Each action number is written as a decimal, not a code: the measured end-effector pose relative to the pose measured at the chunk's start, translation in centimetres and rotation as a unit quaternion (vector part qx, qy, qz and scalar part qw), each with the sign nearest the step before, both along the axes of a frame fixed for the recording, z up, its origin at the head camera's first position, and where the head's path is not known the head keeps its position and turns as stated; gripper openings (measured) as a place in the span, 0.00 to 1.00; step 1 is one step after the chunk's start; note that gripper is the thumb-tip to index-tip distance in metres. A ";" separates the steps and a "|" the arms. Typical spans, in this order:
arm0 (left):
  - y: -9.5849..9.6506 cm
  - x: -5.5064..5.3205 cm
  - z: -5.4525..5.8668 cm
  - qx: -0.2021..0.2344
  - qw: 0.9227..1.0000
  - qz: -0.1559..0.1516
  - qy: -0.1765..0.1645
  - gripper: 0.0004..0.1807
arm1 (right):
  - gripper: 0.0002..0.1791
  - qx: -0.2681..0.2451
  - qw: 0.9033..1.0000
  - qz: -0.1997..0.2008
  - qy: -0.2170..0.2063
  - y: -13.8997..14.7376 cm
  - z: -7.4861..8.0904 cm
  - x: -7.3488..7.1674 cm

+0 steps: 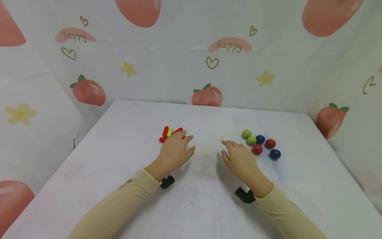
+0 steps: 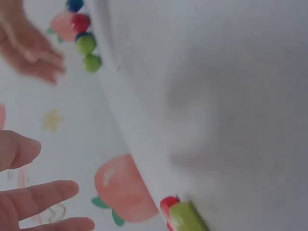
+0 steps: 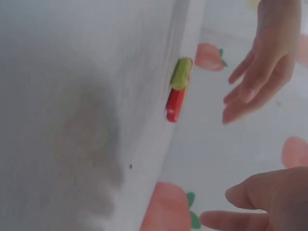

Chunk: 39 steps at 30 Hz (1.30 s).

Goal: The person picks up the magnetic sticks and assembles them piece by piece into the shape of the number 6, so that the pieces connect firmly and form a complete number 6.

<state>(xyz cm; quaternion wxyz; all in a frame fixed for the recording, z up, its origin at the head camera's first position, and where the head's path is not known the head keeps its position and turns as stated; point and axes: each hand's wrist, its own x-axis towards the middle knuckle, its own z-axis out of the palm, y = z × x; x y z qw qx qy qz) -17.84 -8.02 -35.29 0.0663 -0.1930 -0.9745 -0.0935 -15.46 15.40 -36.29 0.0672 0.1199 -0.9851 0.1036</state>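
Observation:
My left hand (image 1: pixel 174 151) hovers over the table with fingers spread, partly covering a small group of short rounded cylinders. Several of these are red (image 1: pixel 165 131), and one is yellow-green (image 1: pixel 170 132). In the left wrist view, a yellow-green cylinder (image 2: pixel 186 216) lies beside a red one, below the spread fingertips. My right hand (image 1: pixel 241 162) is also above the table, fingers loosely extended and holding nothing. Just beyond it and to its right sit glossy balls: two green (image 1: pixel 251 140), two dark blue (image 1: pixel 275 154) and two red (image 1: pixel 270 143).
Both groups rest on a white-covered table (image 1: pixel 197 205), the cylinders left of centre and the balls to the right. Behind and beside it hangs a white cloth (image 1: pixel 173 59) printed with peaches. Black curved pieces (image 1: pixel 245 196) show under the wrists.

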 end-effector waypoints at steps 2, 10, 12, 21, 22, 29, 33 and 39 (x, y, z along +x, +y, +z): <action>-0.6 -0.1 0.4 0.041 0.999 0.008 0.002 0.21 | 0.22 -0.009 1.000 -0.011 -0.009 0.6 0.2 0.0; -3.6 -1.1 1.7 0.204 0.974 0.060 -0.079 0.18 | 0.18 -0.081 0.996 -0.045 0.000 4.2 1.2 -0.4; -4.4 -1.5 1.8 0.241 0.962 0.071 -0.104 0.18 | 0.19 -0.111 0.992 -0.056 -0.012 5.3 1.4 -0.5; -7.1 -3.3 -0.2 0.336 0.913 0.107 -0.205 0.18 | 0.22 -0.203 0.976 -0.063 -0.052 9.4 1.0 -1.2; -7.3 -3.4 -0.4 0.338 0.910 0.110 -0.214 0.17 | 0.22 -0.208 0.974 -0.065 -0.063 9.6 0.9 -1.2; -8.0 -4.0 -1.9 0.341 0.896 0.120 -0.258 0.17 | 0.23 -0.212 0.969 -0.071 -0.108 10.5 -0.1 -1.0; -8.0 -4.3 -2.3 0.335 0.890 0.131 -0.280 0.19 | 0.22 -0.201 0.973 -0.063 -0.096 10.7 -0.6 -1.1; -7.8 -4.8 -2.8 0.321 0.887 0.149 -0.296 0.19 | 0.20 -0.189 0.977 -0.050 -0.080 11.0 -1.0 -1.3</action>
